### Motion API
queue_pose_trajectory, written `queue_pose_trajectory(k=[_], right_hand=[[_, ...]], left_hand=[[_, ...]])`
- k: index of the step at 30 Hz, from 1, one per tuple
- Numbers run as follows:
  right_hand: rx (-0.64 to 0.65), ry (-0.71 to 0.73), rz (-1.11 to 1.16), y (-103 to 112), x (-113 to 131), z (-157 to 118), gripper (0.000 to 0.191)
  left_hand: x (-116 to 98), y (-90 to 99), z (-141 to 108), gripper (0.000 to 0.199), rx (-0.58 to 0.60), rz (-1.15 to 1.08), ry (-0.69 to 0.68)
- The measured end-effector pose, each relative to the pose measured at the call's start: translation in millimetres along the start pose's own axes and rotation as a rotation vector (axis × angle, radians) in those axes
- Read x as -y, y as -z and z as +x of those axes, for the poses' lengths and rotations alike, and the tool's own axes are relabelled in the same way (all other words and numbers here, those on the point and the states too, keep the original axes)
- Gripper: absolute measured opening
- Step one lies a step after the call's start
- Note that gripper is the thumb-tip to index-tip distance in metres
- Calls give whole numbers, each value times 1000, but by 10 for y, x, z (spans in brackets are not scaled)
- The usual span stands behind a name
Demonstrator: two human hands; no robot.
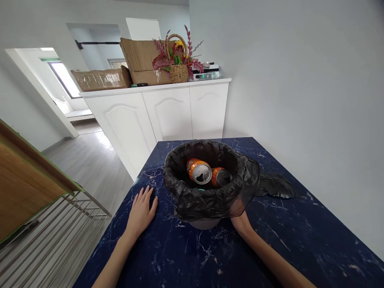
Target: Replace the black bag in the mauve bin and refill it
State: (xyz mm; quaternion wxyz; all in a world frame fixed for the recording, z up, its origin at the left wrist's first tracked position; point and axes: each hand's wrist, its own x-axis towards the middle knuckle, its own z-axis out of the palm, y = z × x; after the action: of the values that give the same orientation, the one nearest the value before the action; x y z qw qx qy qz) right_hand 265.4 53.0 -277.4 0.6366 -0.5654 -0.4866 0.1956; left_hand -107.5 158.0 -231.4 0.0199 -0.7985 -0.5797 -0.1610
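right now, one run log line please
left hand: palm-down on table | right hand: partly covered by black bag | orange cans: two visible in bin

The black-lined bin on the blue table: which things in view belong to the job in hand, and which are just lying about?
In use, it seems:
bin
black bag, partly over the right hand
two orange cans inside

Just lying about, on the white cabinet:
flower basket
cardboard boxes
clear bottle

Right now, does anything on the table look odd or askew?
Yes, mildly: the liner hangs unevenly on the bin, bulging farther out on its right side, over the right hand. I see no spill.
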Motion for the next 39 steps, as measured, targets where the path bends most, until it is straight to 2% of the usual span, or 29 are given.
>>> queue_pose_trajectory(k=[9,27,34,39], right_hand=[[-6,-21,4,-10,-55,14,83],[0,-31,18,-9,-5,-20,78],[10,-52,58,-15,80,45,76],[-30,-86,132,54,330,65,61]], left_hand=[[-13,4,-1,66,-3,-3,2],[-27,23,-3,66,-7,-74,21],[-80,54,16,63,-39,-233,54],[-265,242,-19,65,-45,-493,89]])
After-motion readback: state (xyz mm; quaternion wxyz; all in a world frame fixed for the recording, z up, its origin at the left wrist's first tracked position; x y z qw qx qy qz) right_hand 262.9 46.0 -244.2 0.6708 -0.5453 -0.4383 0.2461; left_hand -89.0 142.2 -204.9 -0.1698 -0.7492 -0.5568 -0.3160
